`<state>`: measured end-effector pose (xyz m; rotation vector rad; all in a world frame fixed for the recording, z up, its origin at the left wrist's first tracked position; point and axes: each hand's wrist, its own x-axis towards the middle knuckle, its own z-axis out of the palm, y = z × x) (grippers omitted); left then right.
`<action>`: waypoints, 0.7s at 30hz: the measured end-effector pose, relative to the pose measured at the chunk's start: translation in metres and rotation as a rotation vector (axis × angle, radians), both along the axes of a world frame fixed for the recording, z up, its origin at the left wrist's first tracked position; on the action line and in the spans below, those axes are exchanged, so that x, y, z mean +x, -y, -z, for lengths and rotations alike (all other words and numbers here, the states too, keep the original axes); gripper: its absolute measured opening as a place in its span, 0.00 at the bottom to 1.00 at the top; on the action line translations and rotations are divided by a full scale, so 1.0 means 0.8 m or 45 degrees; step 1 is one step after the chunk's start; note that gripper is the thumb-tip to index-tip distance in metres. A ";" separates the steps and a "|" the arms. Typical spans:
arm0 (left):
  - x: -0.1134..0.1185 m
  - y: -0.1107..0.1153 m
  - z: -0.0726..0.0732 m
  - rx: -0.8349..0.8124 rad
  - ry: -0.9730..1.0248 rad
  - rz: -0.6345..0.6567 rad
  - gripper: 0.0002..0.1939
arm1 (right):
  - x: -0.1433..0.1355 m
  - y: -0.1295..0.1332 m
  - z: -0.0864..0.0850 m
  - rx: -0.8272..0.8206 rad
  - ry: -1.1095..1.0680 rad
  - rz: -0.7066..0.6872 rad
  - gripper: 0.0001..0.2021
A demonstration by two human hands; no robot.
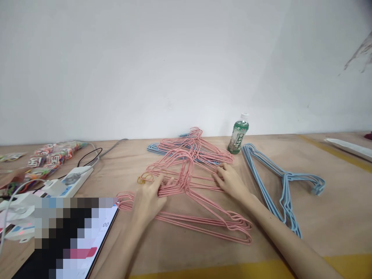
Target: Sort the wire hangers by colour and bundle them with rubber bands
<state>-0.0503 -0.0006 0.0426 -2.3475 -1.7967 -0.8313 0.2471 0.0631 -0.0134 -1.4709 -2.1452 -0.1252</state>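
Note:
A bundle of pink wire hangers [203, 197] lies in front of me, hooks pointing away. My left hand [149, 193] is closed around its left shoulder, just beside the neck. At the right, my right hand [229, 180] has its fingers curled on the end of more pink hangers [203, 179] behind that bundle; its fingertips are partly hidden. Farther back, another pile of pink hangers [197, 143] rests over some blue hangers [153, 148]. A separate bundle of blue wire hangers [286, 176] lies right of my right hand.
A green-labelled bottle [238, 133] stands near the wall. To the left are a power strip [77, 180] with cables, small colourful packets [55, 155] and a partly pixelated screen [101, 228]. Yellow twist ties [144, 178] lie by my left hand. Yellow tape [226, 271] crosses the near table.

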 end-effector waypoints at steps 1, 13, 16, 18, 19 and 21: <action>0.000 0.000 0.000 0.015 -0.002 -0.006 0.09 | 0.000 0.000 0.001 -0.002 0.009 -0.003 0.09; 0.001 -0.001 -0.001 0.077 0.119 -0.253 0.11 | -0.002 -0.006 0.006 0.104 -0.090 0.100 0.06; 0.001 -0.001 0.002 0.100 0.118 -0.281 0.11 | 0.002 0.003 -0.014 0.128 -0.144 0.062 0.05; 0.002 -0.002 0.004 0.138 0.146 -0.294 0.10 | 0.004 0.009 -0.029 0.121 -0.195 -0.029 0.04; 0.003 -0.002 0.005 0.159 0.172 -0.294 0.09 | 0.004 0.012 -0.036 0.112 -0.243 -0.103 0.04; 0.005 -0.003 0.005 0.211 0.241 -0.285 0.10 | 0.002 0.017 -0.047 0.082 -0.373 -0.268 0.05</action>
